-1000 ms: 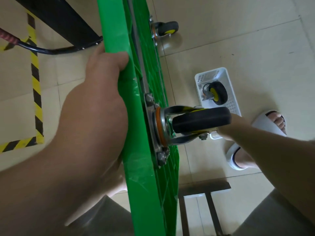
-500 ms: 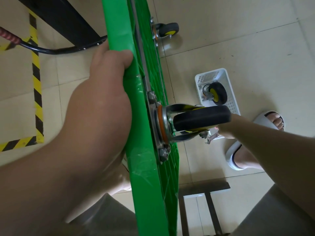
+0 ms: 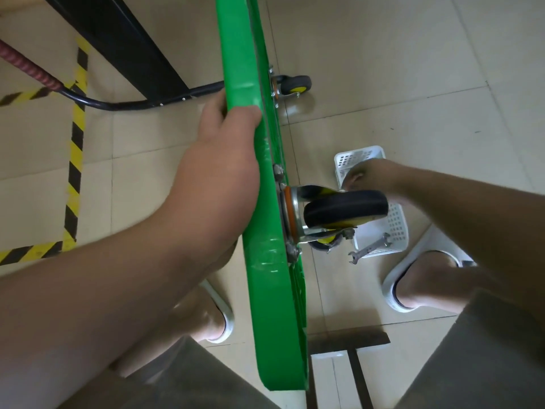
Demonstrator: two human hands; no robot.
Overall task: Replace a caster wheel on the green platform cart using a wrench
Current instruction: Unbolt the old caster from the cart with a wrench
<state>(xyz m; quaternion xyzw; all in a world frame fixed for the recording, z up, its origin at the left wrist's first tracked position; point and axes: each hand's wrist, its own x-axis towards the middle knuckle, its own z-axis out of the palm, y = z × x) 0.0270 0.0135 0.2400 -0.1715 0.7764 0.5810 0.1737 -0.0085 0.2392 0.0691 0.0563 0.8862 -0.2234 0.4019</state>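
Cart [image 3: 265,290], green and upended, is gripped by the left hand [image 3: 224,149]; right hand [image 3: 365,178] sits at the caster's [image 3: 345,208] one o'clock, grasp indiscernible.

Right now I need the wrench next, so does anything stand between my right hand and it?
Seen from the head camera, the mounted caster wheel juts out from the green cart between the right hand, far in the white basket, and the wrench at its near edge. Depth is unclear.

The green platform cart [image 3: 259,202] stands tipped on edge; a black caster wheel [image 3: 345,209] juts from its underside; a silver wrench [image 3: 368,248] lies nearby.
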